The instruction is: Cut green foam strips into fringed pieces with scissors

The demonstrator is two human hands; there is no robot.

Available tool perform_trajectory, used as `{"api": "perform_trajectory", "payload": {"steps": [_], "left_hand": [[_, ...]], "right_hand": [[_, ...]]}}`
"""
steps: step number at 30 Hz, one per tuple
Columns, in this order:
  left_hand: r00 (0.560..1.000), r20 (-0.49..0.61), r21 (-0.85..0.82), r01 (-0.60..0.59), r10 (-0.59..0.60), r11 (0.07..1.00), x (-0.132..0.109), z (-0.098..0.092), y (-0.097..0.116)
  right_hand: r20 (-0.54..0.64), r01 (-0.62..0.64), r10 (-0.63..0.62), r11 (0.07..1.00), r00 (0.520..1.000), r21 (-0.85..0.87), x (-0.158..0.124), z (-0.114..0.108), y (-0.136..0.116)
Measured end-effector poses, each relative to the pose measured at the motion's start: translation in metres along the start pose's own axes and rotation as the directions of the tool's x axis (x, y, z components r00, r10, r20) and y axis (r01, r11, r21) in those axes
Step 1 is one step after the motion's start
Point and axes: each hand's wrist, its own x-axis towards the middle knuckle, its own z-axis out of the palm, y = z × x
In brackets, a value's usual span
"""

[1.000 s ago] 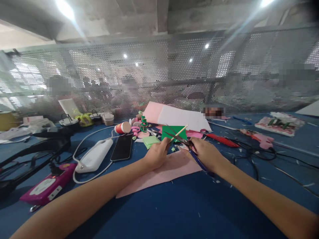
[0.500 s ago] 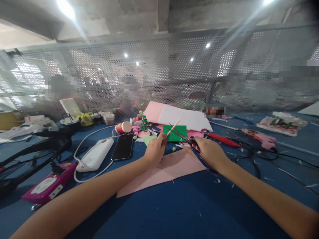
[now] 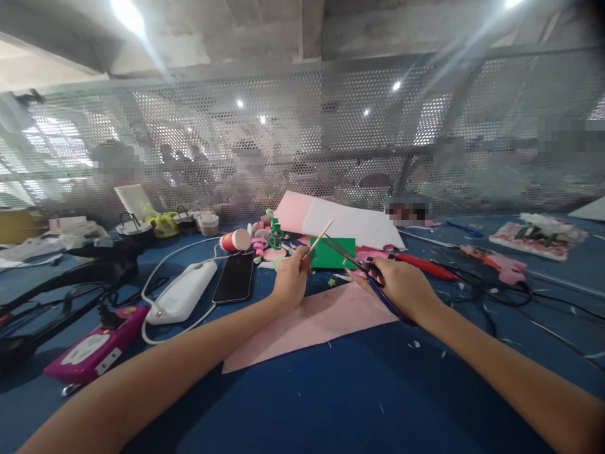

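Observation:
My left hand (image 3: 292, 276) is closed on a thin pale stick (image 3: 323, 236), which slants up to the right out of the fingers. Scissors (image 3: 347, 256) with dark blades and blue handles are in my right hand (image 3: 401, 284), its fingers wrapped round the handles. The blade tips point left and lie close by the stick; whether they touch it I cannot tell. Behind the blades lies a green rectangular sheet (image 3: 333, 253). Below both hands a pink sheet (image 3: 307, 331) rests on the blue table (image 3: 302, 410).
To the left are a black phone (image 3: 234, 277), a white power bank (image 3: 182, 293) with its cable and a purple power strip (image 3: 97, 347). A pink glue gun (image 3: 505, 265) and black cables lie right. White and pink sheets (image 3: 352, 221) stand behind, before a perforated metal screen (image 3: 302, 132).
My left hand has moved slightly left with the stick, drawing it away from the scissors' pivot toward the blade tips. The scissors have shifted little, and the view has moved slightly.

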Motion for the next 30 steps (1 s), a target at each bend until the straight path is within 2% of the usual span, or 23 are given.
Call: {"api": "perform_trajectory", "payload": {"steps": [10,22,30], "left_hand": [[1.000,0.005,-0.072,-0.010,0.010,0.997,-0.0021,0.0023,-0.0027],[1.000,0.024,-0.089,-0.009,0.011,0.996,-0.0028,0.0017,-0.0014],[0.999,-0.002,-0.059,-0.033,0.033,0.998,-0.0033,0.0011,-0.0001]], "right_hand": [[-0.012,0.004,-0.004,1.000,1.000,-0.011,-0.0005,-0.0012,-0.0007],[-0.047,0.015,-0.017,0.999,0.999,-0.044,-0.0011,0.0013,0.0005],[-0.077,0.036,-0.039,0.998,0.996,-0.047,-0.0019,0.0007,0.0009]]}}
